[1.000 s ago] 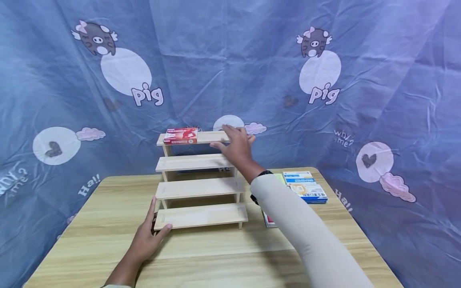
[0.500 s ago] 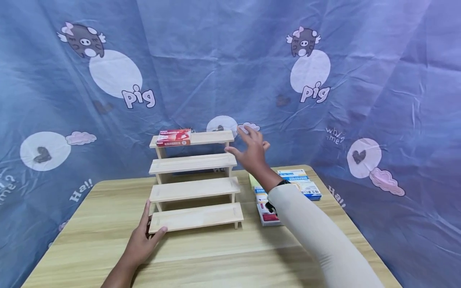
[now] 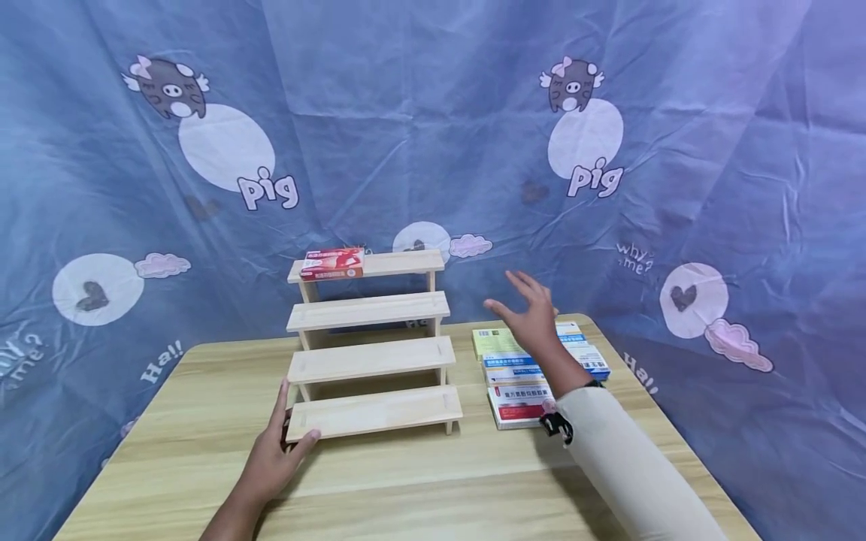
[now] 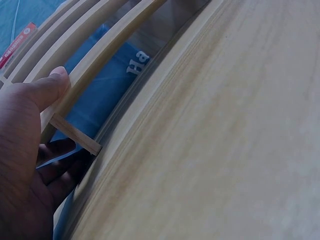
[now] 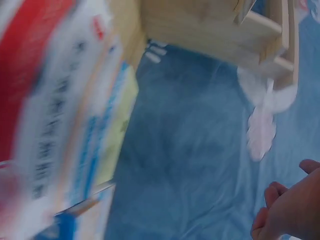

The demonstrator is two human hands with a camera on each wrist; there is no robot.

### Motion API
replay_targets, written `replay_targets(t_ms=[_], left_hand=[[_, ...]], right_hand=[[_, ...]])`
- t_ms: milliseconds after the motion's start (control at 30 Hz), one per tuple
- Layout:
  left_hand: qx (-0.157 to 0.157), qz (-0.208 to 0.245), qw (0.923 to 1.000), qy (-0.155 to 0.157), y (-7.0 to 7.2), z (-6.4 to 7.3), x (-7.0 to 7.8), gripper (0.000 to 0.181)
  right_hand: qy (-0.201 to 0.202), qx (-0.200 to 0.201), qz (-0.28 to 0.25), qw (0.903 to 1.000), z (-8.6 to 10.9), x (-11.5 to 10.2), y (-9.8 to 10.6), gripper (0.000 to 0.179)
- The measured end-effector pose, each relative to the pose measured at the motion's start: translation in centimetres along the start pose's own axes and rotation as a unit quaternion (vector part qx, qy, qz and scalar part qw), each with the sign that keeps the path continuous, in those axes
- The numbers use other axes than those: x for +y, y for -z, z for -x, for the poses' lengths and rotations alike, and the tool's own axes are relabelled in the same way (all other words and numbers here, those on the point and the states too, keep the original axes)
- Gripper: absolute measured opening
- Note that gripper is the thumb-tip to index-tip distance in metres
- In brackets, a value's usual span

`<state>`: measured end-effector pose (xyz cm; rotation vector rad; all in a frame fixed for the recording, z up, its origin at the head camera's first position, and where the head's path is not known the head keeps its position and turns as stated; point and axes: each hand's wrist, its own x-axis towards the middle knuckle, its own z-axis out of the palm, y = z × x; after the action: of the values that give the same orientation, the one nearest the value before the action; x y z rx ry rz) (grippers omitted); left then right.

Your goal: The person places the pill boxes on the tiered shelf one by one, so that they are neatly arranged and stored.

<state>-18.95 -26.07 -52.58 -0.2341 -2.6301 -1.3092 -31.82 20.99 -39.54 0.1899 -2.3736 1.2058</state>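
Observation:
A four-step wooden display rack stands on the table in the head view. A red-and-white medicine box lies at the left end of its top step. My left hand grips the left end of the lowest step, thumb on top; in the left wrist view the fingers of this hand reach under the step near its leg. To the right of the rack, my right hand hovers over several medicine boxes with fingers spread, holding nothing. Below it lie a white-and-red box, a blue-and-white box and a yellow-green box.
Another blue-and-white box lies at the far right, partly behind the right forearm. The wood-grain table ends at a blue cloth backdrop with pig prints. The rack's upper steps are bare apart from the red box.
My right hand has moved from the right end of the top step to the right, over the medicine boxes. The left hand keeps its hold on the rack. The red box stays put.

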Motion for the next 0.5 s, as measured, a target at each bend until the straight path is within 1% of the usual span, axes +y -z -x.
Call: replay_targets(t_ms=[100,200,367,500], left_hand=[[0.001,-0.002,1.0000,0.002,-0.1,0.1,0.0,0.109],[-0.001,-0.003,1.0000,0.003,0.0,0.2,0.0,0.108],[-0.006,-0.005,0.9999,0.009,0.1,0.1,0.0,0.108],[-0.011,-0.002,0.9999,0.012,0.1,0.0,0.1,0.108]], right_hand=[[-0.037,-0.004,-0.009,0.9993,1.1,1.9,1.1,0.079],[-0.064,-0.005,-0.018,0.9978,1.7,3.3,2.2,0.078],[-0.111,-0.009,-0.035,0.9931,2.2,4.6,4.3,0.081],[-0.129,-0.012,-0.028,0.9912,2.6,5.5,6.0,0.082]])
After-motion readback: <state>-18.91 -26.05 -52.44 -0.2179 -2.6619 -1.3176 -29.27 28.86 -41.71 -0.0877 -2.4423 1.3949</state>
